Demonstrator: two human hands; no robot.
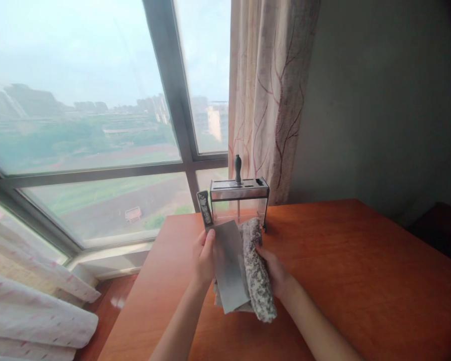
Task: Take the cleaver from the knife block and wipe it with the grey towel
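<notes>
My left hand (204, 255) is closed around a cleaver where its dark handle meets the blade, thumb on the near face. The cleaver (229, 271) has a broad grey metal blade slanting down toward me, and its handle sticks up at the far left. My right hand (272, 268) grips a fluffy grey-and-white cloth (258, 281), bunched along the right side of the blade. Part of the cloth shows behind and below the blade. Most fingers of both hands are hidden. Just beyond stands a clear-sided knife block (239, 193) with a dark handle (238, 169) rising from its top.
The reddish-brown wooden table (346, 271) extends widely to the right. A large window (97, 100) with grey frames fills the left. A patterned curtain (270, 90) hangs behind the block, and another curtain (33, 311) is at lower left. A dark wall (379, 100) stands at right.
</notes>
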